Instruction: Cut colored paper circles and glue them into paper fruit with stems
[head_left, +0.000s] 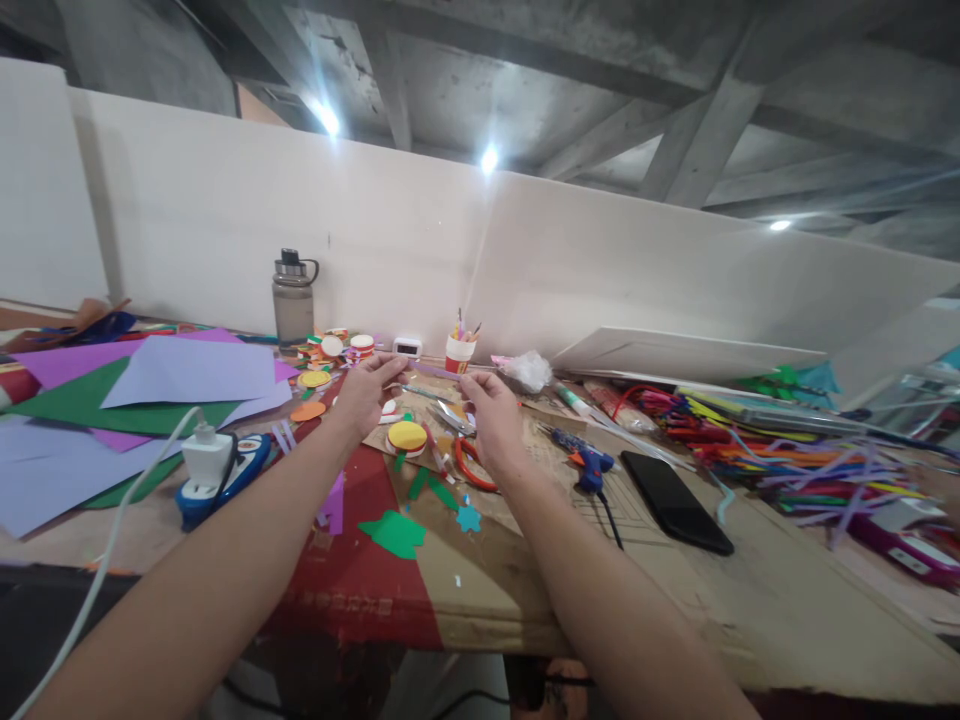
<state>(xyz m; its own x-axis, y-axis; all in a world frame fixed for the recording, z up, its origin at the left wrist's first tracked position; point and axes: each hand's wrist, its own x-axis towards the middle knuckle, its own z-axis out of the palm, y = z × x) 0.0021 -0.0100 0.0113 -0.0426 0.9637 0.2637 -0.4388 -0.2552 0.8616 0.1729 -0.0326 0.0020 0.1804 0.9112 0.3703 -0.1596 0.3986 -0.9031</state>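
Note:
Between my two hands a narrow purple paper strip (435,370) is stretched above the table. My left hand (369,392) pinches its left end, and my right hand (489,405) pinches the right end. Beneath my hands lie red-handled scissors (474,466), their blades pointing up and left. A yellow-topped round paper piece (406,438) with green strips sits just left of them. Nearer to me are a green paper scrap (394,534) and a small blue star-shaped piece (468,515).
Coloured paper sheets (187,375) and a blue power strip (251,455) lie left. A water bottle (293,305) and a paper cup of pencils (460,352) stand behind. Rightward are a blue glue gun (592,466), a black phone (673,500) and heaped colourful strips (810,465).

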